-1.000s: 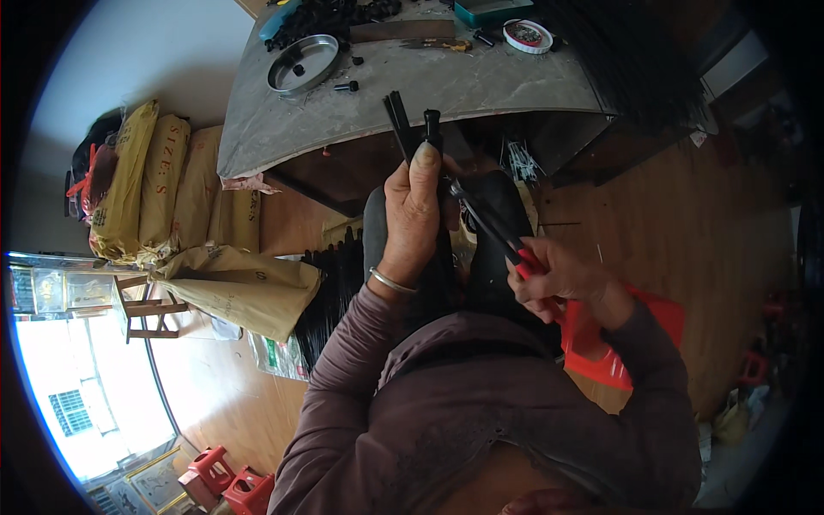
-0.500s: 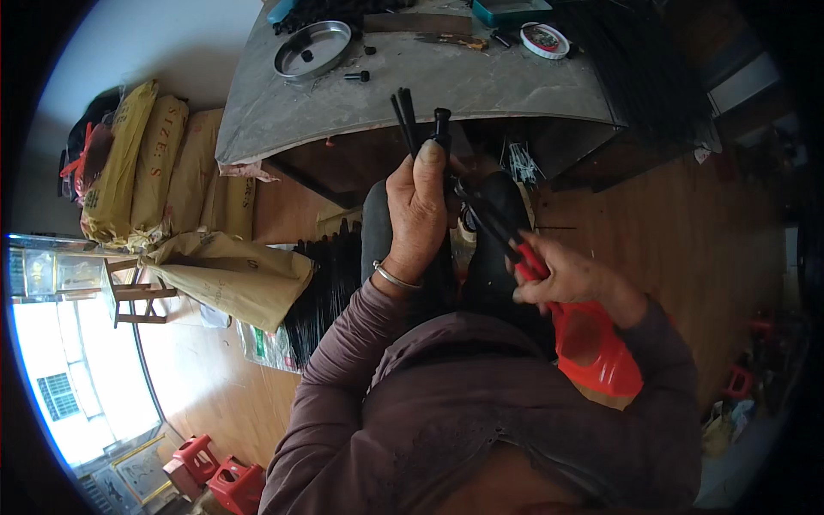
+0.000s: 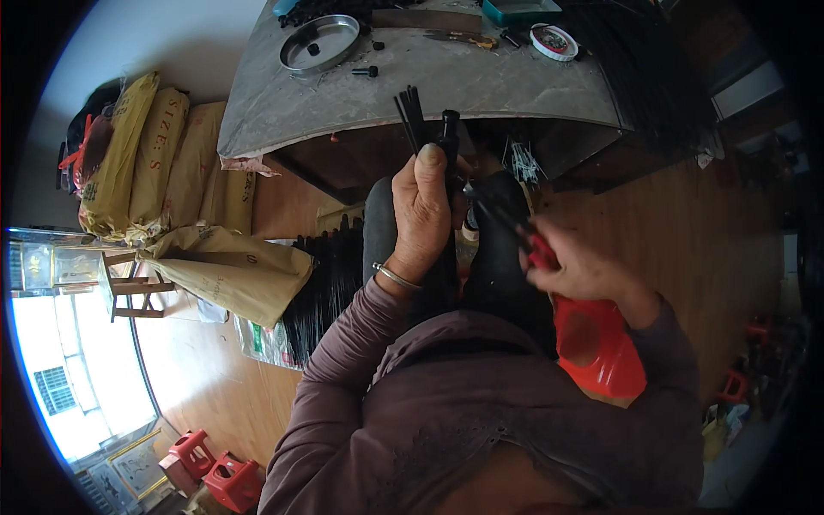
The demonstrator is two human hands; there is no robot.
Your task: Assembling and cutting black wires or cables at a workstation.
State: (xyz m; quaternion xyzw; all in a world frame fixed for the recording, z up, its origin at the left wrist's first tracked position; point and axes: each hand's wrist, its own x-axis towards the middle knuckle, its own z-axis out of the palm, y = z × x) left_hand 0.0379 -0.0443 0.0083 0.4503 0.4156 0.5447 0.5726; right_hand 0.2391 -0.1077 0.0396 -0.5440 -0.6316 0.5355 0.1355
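My left hand (image 3: 419, 206), wearing a bangle at the wrist, is closed with the thumb up around a black tubular piece with a flared end (image 3: 449, 129). Several thin black rods (image 3: 410, 113) stick up beside the thumb from the same grip. My right hand (image 3: 584, 266), smeared by motion, is wrapped round the red handle of a long dark-ended tool (image 3: 502, 213) that looks like pliers. Its dark end points at the far side of my lap, just right of the black piece. Whether the tool touches that piece I cannot tell.
Ahead stands a grey table (image 3: 481, 90) with a round metal dish (image 3: 343, 41), a small black fitting (image 3: 365, 71), a knife (image 3: 463, 39) and a white lid (image 3: 554, 41). Black strands (image 3: 330, 275) lie left of my legs near yellow sacks (image 3: 159, 163). A red plastic item (image 3: 609, 360) sits by my right arm.
My right hand and the red-handled tool have moved slightly right and up, away from the left hand. The left hand keeps its grip and has barely shifted.
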